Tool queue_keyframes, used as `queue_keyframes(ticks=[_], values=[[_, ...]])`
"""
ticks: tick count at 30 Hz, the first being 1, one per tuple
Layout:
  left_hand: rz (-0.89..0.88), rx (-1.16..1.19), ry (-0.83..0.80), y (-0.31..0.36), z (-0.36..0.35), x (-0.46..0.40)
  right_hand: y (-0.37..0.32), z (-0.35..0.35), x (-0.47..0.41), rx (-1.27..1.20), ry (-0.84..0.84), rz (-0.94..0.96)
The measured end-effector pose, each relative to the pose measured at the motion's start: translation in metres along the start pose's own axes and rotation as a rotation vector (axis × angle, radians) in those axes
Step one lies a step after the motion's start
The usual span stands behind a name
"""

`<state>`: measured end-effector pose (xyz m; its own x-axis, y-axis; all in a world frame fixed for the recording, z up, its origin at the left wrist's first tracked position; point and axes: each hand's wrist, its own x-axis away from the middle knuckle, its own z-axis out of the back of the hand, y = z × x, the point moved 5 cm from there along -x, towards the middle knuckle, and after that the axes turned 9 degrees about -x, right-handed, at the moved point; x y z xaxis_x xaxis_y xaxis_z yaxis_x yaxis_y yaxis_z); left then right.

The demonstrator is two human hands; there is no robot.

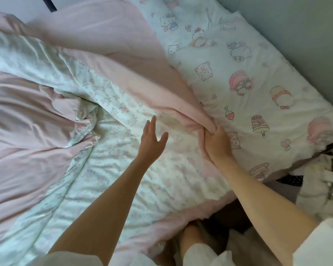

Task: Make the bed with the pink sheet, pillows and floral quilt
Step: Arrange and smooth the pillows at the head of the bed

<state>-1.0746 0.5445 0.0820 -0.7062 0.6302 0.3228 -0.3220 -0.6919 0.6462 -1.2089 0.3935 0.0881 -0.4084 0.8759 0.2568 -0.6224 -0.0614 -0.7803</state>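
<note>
Floral quilt (108, 143) bunched across bed from 9 to 6 o'clock, pink underside showing; soft, light, limp, likely best taken by edge or corner. Left hand (152, 143) at centre, fingers spread, holds nothing, hovers over quilt. Right hand (216, 143) toward 3 o'clock, grip clamped on quilt's pink edge, over cartoon-print bedding (248, 60).

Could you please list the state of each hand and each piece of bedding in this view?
right hand: closed, gripping a fold of the quilt.
left hand: open, fingers spread, just above the quilt, holding nothing.
floral quilt: rumpled and twisted, pink underside turned up in places, not spread flat.
cartoon-print sheet: lying flat on the mattress, uncovered on the right.
clothes pile: heaped beside the bed, crumpled.
</note>
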Motion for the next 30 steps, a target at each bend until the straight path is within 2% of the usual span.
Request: queue_keyframes(ticks=[4, 7, 11, 15, 17, 19, 21, 22, 26, 30], values=[[-0.058, -0.143, -0.08, 0.039, -0.018, -0.016, -0.012, 0.065, -0.035, -0.006, 0.056, 0.028], [-0.082, -0.318, -0.208, 0.058, -0.044, -0.027, 0.016, 0.084, -0.062, -0.01, 0.029, -0.067], [-0.055, -0.368, -0.408, 0.047, -0.089, -0.041, 0.086, 0.063, -0.072, 0.061, -0.043, -0.337], [0.03, -0.439, -0.434, 0.008, -0.117, -0.063, 0.12, 0.025, -0.086, 0.207, -0.071, -0.419], [0.069, -0.438, -0.365, -0.01, -0.12, -0.075, 0.109, 0.012, -0.088, 0.192, -0.03, -0.249], [0.094, -0.448, -0.265, -0.021, -0.114, -0.088, 0.084, -0.002, -0.081, 0.23, -0.017, 0.137], [0.094, -0.451, -0.171, -0.022, -0.105, -0.104, 0.072, -0.026, -0.074, 0.39, -0.112, 0.428], [0.076, -0.463, -0.124, -0.019, -0.101, -0.112, 0.072, -0.039, -0.072, 0.477, -0.171, 0.499], [-0.035, -0.638, 0.029, -0.002, -0.079, -0.16, 0.076, -0.081, -0.099, 0.723, -0.374, 0.574], [-0.132, -0.781, -0.009, -0.001, -0.073, -0.206, 0.084, -0.089, -0.142, 0.798, -0.351, 0.489]])
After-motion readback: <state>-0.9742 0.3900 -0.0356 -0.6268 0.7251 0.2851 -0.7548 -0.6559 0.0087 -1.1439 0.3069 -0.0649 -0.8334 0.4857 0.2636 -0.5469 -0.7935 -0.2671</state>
